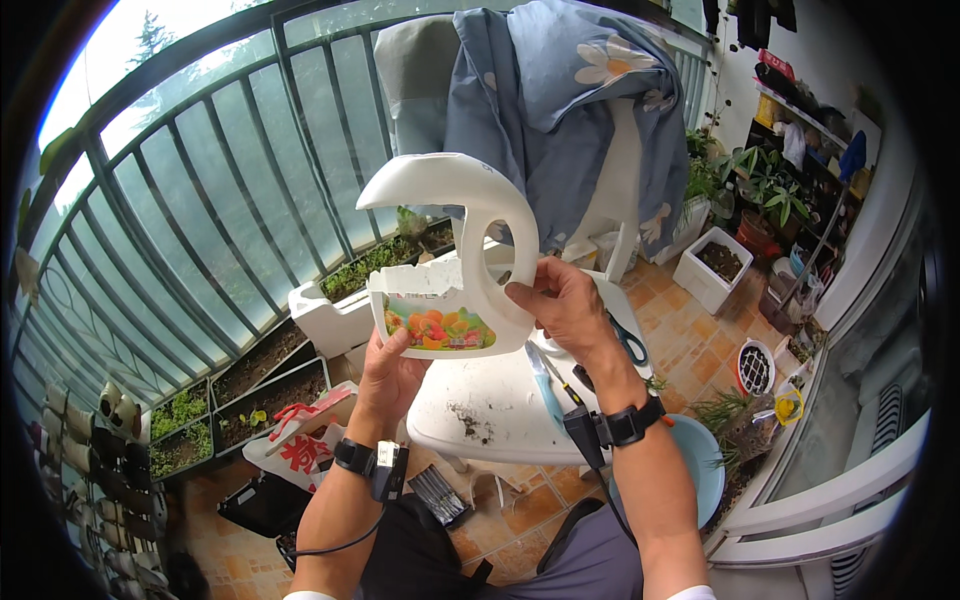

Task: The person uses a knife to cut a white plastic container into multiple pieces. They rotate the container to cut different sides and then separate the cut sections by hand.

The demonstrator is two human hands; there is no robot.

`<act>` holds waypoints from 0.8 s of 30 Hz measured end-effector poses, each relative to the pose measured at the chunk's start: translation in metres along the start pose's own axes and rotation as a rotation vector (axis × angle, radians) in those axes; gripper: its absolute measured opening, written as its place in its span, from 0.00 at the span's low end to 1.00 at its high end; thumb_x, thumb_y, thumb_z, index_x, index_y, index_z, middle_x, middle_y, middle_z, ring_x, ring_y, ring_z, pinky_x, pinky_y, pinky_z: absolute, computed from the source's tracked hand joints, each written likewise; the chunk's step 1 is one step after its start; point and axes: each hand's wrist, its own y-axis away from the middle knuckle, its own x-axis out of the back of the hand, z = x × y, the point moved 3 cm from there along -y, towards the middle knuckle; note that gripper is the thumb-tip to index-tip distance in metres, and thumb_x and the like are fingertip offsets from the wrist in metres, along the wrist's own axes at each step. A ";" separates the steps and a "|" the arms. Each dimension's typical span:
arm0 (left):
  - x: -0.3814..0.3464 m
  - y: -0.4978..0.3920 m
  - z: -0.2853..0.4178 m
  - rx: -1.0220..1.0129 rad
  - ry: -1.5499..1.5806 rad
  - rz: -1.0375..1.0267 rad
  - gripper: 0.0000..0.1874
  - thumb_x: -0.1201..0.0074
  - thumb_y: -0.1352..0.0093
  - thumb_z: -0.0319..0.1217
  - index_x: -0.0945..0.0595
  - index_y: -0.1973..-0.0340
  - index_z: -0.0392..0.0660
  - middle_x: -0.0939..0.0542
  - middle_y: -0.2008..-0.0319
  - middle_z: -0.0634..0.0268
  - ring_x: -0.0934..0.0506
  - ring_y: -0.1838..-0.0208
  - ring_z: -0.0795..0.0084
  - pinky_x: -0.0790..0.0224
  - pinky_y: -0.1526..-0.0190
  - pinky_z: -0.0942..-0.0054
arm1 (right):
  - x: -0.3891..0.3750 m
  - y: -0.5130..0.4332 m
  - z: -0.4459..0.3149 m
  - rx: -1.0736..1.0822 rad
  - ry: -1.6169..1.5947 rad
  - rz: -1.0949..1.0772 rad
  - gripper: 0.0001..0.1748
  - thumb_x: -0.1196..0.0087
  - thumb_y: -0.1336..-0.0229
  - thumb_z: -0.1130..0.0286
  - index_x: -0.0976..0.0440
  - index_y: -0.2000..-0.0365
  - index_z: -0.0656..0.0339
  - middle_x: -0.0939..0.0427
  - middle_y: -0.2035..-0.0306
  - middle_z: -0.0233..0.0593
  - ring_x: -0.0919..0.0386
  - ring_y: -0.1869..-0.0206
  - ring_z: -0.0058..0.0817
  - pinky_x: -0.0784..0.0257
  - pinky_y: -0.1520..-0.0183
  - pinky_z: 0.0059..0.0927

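Observation:
A cut white plastic jug (450, 262) with a looped handle and a fruit-printed label is held up above a white plastic chair seat (465, 412). My left hand (394, 375) grips its lower left edge, the thumb on the label's side. The fingers of my right hand (562, 304) pinch the jug near the base of its handle. The jug's front is cut open with a jagged edge. Dark soil crumbs lie on the seat. At the seat's right are a light-blue-handled tool (546, 390), a yellow-and-black screwdriver (566, 386) and dark-handled scissors (628, 341), partly hidden by my right arm.
A blue floral cloth (555, 135) hangs over the chair's back. Soil-filled planters (270, 405) stand at left by the railing (225, 172). A light blue basin (697, 465) is at lower right, and a white planter box (712, 270) sits on the tiled floor.

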 end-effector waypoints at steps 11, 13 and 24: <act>-0.006 -0.002 0.000 0.031 -0.128 0.008 0.42 0.34 0.33 0.22 0.36 0.26 0.41 0.24 0.29 0.51 0.24 0.26 0.52 0.32 0.23 0.45 | 0.005 -0.007 0.015 0.018 0.044 -0.019 0.21 0.32 0.33 0.67 0.20 0.44 0.66 0.17 0.68 0.31 0.22 0.72 0.14 0.25 0.73 0.19; -0.006 -0.002 -0.001 0.061 -0.122 0.020 0.42 0.34 0.33 0.21 0.36 0.26 0.41 0.24 0.29 0.51 0.25 0.26 0.52 0.33 0.22 0.45 | 0.005 -0.007 0.017 0.014 0.060 -0.019 0.22 0.32 0.33 0.67 0.20 0.43 0.66 0.17 0.67 0.31 0.21 0.71 0.14 0.24 0.73 0.19; -0.005 0.000 -0.001 0.113 -0.142 0.056 0.42 0.31 0.31 0.28 0.36 0.25 0.38 0.22 0.30 0.48 0.20 0.29 0.51 0.23 0.28 0.45 | 0.007 -0.004 0.021 -0.034 0.023 0.014 0.17 0.29 0.34 0.66 0.18 0.51 0.66 0.13 0.67 0.34 0.21 0.74 0.15 0.26 0.75 0.22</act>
